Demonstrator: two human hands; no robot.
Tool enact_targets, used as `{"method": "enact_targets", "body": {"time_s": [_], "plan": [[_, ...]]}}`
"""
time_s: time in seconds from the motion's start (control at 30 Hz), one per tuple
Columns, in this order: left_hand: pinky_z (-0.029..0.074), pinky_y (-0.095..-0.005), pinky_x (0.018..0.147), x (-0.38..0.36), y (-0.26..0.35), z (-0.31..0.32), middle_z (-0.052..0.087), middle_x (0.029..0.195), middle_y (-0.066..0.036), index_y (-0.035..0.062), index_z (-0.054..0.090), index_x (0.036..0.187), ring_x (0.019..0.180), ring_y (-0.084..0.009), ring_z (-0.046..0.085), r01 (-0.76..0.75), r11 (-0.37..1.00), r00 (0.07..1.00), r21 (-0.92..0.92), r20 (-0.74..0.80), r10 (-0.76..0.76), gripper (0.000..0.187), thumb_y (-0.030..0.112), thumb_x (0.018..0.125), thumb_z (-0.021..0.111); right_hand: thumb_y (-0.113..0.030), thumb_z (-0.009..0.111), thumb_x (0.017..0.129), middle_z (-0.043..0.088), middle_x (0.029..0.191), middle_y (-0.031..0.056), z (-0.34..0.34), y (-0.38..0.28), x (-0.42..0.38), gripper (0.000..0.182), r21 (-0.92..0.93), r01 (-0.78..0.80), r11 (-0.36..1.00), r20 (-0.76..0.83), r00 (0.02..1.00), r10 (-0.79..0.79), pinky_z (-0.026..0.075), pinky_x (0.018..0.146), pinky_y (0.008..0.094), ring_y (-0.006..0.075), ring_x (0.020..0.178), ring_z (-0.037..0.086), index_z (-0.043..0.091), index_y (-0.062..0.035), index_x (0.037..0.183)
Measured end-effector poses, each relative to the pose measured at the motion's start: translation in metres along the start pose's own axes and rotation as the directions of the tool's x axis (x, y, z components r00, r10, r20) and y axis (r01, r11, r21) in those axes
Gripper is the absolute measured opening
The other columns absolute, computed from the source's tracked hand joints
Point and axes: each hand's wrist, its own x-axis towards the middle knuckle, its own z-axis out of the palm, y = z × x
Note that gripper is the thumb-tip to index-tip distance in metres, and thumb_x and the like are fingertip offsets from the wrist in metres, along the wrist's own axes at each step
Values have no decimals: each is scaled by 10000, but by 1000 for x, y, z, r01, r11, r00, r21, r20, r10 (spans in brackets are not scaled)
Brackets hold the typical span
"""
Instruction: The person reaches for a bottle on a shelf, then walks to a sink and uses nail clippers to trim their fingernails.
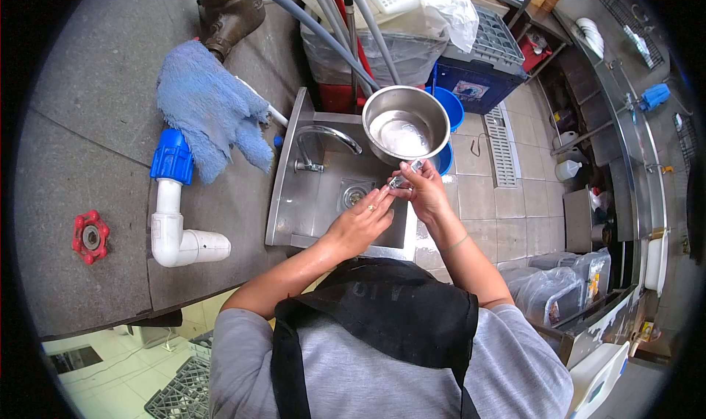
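One small shiny piece (401, 178), likely light, stiff, slippery, best held by edges: right hand (424, 192) pinching; left hand (360, 224), eight o'clock, fingers nearly straight, grip unclear.

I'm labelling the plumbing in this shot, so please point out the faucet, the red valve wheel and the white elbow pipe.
Faucet (331, 130): head view, on its curved spout.
Red valve wheel (91, 236): head view, on its hub.
White elbow pipe (167, 248): head view, on its bend.

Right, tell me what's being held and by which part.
A small, narrow, shiny silvery object: the right hand pinches it along its length, the left hand's fingertips at its lower end. Its exact identity is unclear.
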Motion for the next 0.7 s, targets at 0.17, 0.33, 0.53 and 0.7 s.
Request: {"method": "enact_targets", "body": {"time_s": [0.17, 0.33, 0.53, 0.7], "plan": [[78, -404, 1126, -4, 0, 1, 479, 1306, -108, 131, 594, 1076, 1320, -219, 332, -43, 992, 999, 122, 19, 41, 306, 240, 814, 477, -143, 659, 833, 614, 808, 81, -9, -1, 2, 194, 43, -118, 992, 36, 992, 117, 588, 585, 330, 170, 689, 637, 497, -82, 919], [28, -442, 1126, -8, -5, -2, 460, 1339, -47, 156, 588, 1081, 1329, -194, 320, -102, 970, 993, 219, -32, 112, 293, 246, 857, 421, -143, 624, 858, 617, 897, 128, -5, -25, -11, 201, 87, -151, 985, 172, 976, 134, 587, 664, 372, 231, 821, 645, 503, -65, 998], [293, -468, 1033, -10, -8, -29, 514, 1177, -46, 169, 588, 1067, 1118, -218, 511, -87, 979, 886, -186, -464, -10, 256, 152, 813, 559, -145, 661, 827, 611, 1013, 186, 0, -59, -42, 559, -6, 115, 993, 327, 939, -107, 563, 716, 361, 292, 907, 635, 343, -56, 1277], [501, -376, 824, 15, -9, -77, 490, 1005, -45, 135, 450, 1215, 854, -172, 575, -92, -32, 656, -995, -36, -753, 559, -37, 738, 685, -151, 697, 796, 615, 1010, 177, 10, -68, -57, 641, -54, 175, 983, 324, 934, -148, 555, 706, 336, 268, 863, 647, 311, -75, 1301]]}}
